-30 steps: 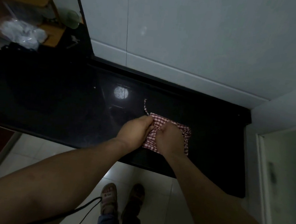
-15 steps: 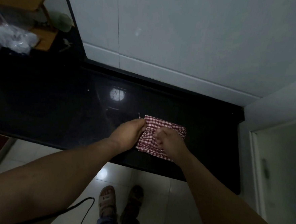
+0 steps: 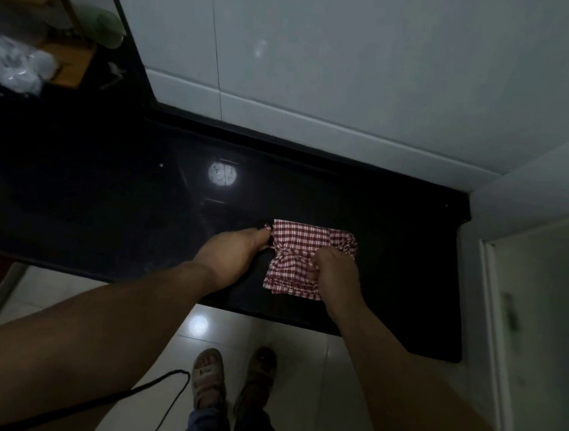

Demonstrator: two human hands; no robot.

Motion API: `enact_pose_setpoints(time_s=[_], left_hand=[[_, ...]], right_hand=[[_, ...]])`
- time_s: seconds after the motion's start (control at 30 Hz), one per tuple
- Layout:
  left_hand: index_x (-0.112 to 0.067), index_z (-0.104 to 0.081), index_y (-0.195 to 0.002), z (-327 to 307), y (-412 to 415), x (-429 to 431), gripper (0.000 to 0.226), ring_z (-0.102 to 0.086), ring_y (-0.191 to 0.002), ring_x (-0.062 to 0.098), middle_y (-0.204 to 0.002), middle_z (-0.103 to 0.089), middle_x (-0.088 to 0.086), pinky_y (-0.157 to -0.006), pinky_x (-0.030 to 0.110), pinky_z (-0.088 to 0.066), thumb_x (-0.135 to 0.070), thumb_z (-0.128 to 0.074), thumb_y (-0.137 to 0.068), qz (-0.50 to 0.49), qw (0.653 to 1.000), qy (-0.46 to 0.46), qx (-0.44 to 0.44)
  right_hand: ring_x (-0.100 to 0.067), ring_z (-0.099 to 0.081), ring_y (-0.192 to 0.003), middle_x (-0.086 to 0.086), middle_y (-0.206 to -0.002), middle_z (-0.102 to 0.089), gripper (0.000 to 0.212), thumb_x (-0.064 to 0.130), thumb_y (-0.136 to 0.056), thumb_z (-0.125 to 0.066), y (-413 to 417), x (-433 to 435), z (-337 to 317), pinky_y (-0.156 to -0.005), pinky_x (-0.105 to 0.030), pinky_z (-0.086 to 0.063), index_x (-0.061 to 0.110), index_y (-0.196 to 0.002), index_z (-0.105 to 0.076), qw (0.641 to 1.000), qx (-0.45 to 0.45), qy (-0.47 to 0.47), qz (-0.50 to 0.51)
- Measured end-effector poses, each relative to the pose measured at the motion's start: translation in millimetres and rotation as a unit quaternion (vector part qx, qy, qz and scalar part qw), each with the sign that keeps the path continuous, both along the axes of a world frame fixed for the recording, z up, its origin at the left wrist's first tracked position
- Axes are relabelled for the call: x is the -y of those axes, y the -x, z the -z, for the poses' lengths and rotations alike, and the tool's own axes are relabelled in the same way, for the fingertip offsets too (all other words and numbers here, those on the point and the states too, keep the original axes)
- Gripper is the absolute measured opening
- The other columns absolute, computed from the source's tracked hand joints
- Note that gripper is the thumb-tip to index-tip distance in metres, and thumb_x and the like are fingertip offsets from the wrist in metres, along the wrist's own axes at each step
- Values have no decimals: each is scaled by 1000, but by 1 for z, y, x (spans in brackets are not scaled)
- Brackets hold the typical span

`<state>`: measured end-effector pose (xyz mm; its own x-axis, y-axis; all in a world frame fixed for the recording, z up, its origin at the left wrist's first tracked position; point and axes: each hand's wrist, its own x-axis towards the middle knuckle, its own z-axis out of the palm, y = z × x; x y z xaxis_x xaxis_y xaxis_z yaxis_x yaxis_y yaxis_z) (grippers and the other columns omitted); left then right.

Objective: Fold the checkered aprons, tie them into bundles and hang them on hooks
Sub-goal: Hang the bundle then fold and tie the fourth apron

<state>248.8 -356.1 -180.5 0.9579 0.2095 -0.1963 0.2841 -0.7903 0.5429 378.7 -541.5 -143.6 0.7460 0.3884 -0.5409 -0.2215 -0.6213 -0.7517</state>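
At the bundle's left edge, the left hand [image 3: 235, 250] pinches the tie end [image 3: 268, 228]. Just to its right, the right hand [image 3: 334, 271] curls tight into the checkered apron [image 3: 296, 238] at its cinched middle. Folded apron sits between both hands, flat on the black counter [image 3: 108, 209]. Beyond the fingers, a round light reflection [image 3: 222, 176] glints.

Left grip [image 3: 237, 247], right grip [image 3: 333, 269] pinch strap [image 3: 291, 249] around apron [image 3: 303, 235].

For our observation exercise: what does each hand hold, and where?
Checkered apron: left hand pinches its tie at the left edge, right hand grips the cinched middle.
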Motion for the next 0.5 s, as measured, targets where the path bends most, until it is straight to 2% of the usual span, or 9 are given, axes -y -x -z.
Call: enact_pose_setpoints(time_s=[0.07,0.17,0.23,0.3,0.37,0.4,0.5], left_hand=[[-28,-52,-132,0,0,3,35,-65,-103,25,-121,-67,4,-89,40,-52,-37,-37,-101,-10,1000,-2,-6],[-23,-57,-129,-4,-4,9,26,-55,-116,25,-125,-61,2,-95,43,-41,-32,-47,-106,-30,991,-123,45],[-22,-53,-140,-12,-7,22,39,-44,-134,23,-140,-50,1,-110,47,-35,-38,-51,-105,-60,983,-131,110],[-20,-45,-151,-17,-15,33,52,-39,-143,21,-151,-46,2,-121,42,-26,-42,-52,-104,-22,983,-112,143],[-17,-32,-162,-11,-25,41,63,-29,-154,20,-165,-36,4,-128,35,-12,-44,-47,-107,35,988,-89,118],[-17,-21,-166,-6,-28,42,67,-18,-159,18,-171,-25,4,-130,34,-4,-45,-42,-109,53,992,-73,86],[-23,3,-168,10,-27,40,70,11,-159,9,-175,5,-4,-130,39,8,-52,-27,-111,76,996,-52,0]], right_hand=[[-9,-56,-69,4,-75,-60,24,17,-98,-50,2,0,0,-66,-27,-48,20,-76,-60,1000,12,3,-13],[-21,-56,-76,-8,-81,-60,25,17,-98,-50,2,-4,-4,-68,-34,-48,6,-80,-62,1000,5,2,-14],[-21,-58,-80,-5,-84,-63,24,21,-100,-51,-2,-6,-6,-75,-36,-50,12,-82,-64,999,-4,17,-41],[-17,-60,-81,2,-85,-64,22,23,-103,-51,-5,-6,-9,-78,-35,-52,21,-85,-63,999,-9,19,-48],[-15,-61,-80,3,-84,-64,22,23,-104,-49,-6,-7,-9,-74,-30,-51,22,-87,-63,999,2,13,-44],[-15,-61,-79,3,-84,-65,22,23,-105,-49,-4,-7,-9,-72,-29,-51,21,-87,-63,999,5,12,-41],[-17,-65,-76,-9,-85,-68,20,15,-102,-50,-2,-7,-6,-67,-30,-56,9,-92,-66,999,-40,-24,20]])
